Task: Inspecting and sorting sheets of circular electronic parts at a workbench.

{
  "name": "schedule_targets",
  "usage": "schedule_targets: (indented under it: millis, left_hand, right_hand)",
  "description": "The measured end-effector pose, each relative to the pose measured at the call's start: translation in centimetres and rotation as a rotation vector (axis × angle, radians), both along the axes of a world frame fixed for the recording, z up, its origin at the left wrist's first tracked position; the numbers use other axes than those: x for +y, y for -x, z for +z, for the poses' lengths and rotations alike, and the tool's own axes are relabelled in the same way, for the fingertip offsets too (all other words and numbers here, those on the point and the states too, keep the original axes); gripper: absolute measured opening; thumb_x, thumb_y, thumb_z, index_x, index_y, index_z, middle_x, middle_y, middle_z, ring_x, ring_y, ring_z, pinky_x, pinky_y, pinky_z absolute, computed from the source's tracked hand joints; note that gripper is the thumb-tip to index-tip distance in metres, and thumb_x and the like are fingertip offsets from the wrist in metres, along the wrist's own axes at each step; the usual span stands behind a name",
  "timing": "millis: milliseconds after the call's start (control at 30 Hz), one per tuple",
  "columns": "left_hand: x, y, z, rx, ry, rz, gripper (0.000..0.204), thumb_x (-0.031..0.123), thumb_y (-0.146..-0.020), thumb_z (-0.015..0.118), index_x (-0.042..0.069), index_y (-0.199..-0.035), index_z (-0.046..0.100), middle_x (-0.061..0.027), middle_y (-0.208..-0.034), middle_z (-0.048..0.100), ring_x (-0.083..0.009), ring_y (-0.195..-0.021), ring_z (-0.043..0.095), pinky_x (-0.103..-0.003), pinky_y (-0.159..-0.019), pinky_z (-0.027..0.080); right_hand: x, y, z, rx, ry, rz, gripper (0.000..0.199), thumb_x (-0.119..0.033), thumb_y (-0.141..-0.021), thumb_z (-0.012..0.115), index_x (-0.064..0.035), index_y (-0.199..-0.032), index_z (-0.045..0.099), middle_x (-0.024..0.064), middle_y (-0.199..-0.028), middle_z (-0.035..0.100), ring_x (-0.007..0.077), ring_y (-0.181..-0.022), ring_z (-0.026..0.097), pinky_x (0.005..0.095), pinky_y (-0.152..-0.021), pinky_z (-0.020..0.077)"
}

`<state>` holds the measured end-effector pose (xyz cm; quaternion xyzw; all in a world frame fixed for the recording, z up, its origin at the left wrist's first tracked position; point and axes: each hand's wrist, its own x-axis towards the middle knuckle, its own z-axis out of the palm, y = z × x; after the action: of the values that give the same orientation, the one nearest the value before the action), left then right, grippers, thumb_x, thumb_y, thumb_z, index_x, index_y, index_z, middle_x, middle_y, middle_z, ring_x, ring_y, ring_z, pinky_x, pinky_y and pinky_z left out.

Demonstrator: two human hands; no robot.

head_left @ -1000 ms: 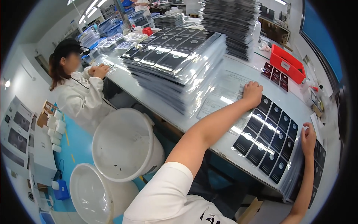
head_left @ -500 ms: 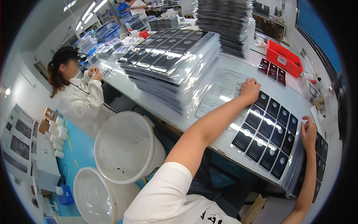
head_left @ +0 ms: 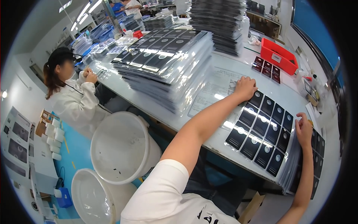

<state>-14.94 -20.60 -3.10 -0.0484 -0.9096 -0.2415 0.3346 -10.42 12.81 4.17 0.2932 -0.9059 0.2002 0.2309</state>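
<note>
A clear plastic sheet (head_left: pixel 267 124) with rows of black card-like panels, each bearing a pale round mark, lies flat on the table before me. My left hand (head_left: pixel 245 89) is at its far left corner, fingers bent down onto the edge in what looks like a grip; the fingertips are partly hidden. Beside the far right corner is my right hand (head_left: pixel 304 130), its fingers loosely curved and slightly apart, with nothing visible in them. Beneath that forearm, more layered clear sheets (head_left: pixel 291 172) show their edges. Similar black panels (head_left: pixel 317 158) lie beyond the right arm.
A tall stack of similar sheets (head_left: pixel 160 56) stands left, a darker stack (head_left: pixel 218 26) behind it. A red bin (head_left: pixel 279 56) sits at the back right by small dark-red cards (head_left: pixel 266 69). Two white tubs (head_left: pixel 121 149) stand below the table; a co-worker (head_left: pixel 72 93) sits left.
The whole view has shifted slightly, so everything appears a little further left. Both hands keep almost the same places at the sheet's far corners.
</note>
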Motion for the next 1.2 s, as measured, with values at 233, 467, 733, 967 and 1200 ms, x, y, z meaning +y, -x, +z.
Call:
schedule_targets:
  millis: [233, 467, 733, 967, 1200]
  left_hand:
    - [-0.2, 1.6, 0.8, -0.23, -0.115, -0.024, 0.019, 0.029, -0.08, 0.065, 0.012, -0.088, 0.065, -0.01, -0.099, 0.061, -0.0308, -0.102, 0.053, -0.043, -0.088, 0.042]
    - [0.5, 3.9, 1.1, -0.295, 0.084, 0.072, 0.019, 0.022, -0.08, 0.061, 0.003, -0.084, 0.065, -0.019, -0.089, 0.064, -0.0376, -0.085, 0.062, -0.049, -0.072, 0.049]
    - [0.1, 3.3, 1.3, -0.24, 0.086, 0.053, 0.022, 0.021, -0.083, 0.063, -0.001, -0.079, 0.064, -0.0209, -0.089, 0.062, -0.0391, -0.088, 0.057, -0.05, -0.076, 0.045]
    - [1.2, 2.7, 0.8, -0.117, -0.129, -0.047, 0.017, 0.02, -0.086, 0.058, 0.003, -0.084, 0.056, -0.017, -0.085, 0.061, -0.0366, -0.087, 0.056, -0.048, -0.077, 0.043]
    - [1.4, 3.0, 0.7, -0.099, -0.207, -0.054, 0.017, 0.021, -0.085, 0.059, 0.005, -0.084, 0.055, -0.0162, -0.08, 0.062, -0.0362, -0.084, 0.057, -0.048, -0.075, 0.043]
  right_hand:
    - [-0.1, -0.1, -0.1, 0.025, -0.014, -0.035, 0.019, -0.006, -0.083, 0.058, -0.0073, -0.101, 0.053, 0.0069, -0.056, 0.044, 0.0201, -0.051, 0.047, 0.0333, -0.051, 0.0341]
    - [0.5, 2.8, 0.6, -0.048, -0.061, -0.092, 0.021, -0.015, -0.081, 0.06, -0.0116, -0.102, 0.055, 0.0091, -0.06, 0.054, 0.0279, -0.059, 0.056, 0.0387, -0.055, 0.0408]
    - [0.9, 3.2, 0.6, -0.07, -0.013, -0.078, 0.02, -0.013, -0.08, 0.061, -0.0112, -0.099, 0.056, 0.0074, -0.057, 0.051, 0.0245, -0.056, 0.054, 0.0363, -0.054, 0.0393]
    - [1.8, 1.6, 1.2, -0.047, 0.071, -0.037, 0.02, -0.006, -0.079, 0.06, -0.0092, -0.098, 0.054, 0.0073, -0.055, 0.046, 0.0236, -0.051, 0.049, 0.0344, -0.051, 0.0352]
    - [2.3, 2.3, 1.4, -0.049, 0.011, -0.044, 0.021, -0.008, -0.078, 0.059, -0.0092, -0.098, 0.053, 0.0074, -0.056, 0.048, 0.0255, -0.054, 0.052, 0.0363, -0.053, 0.0372]
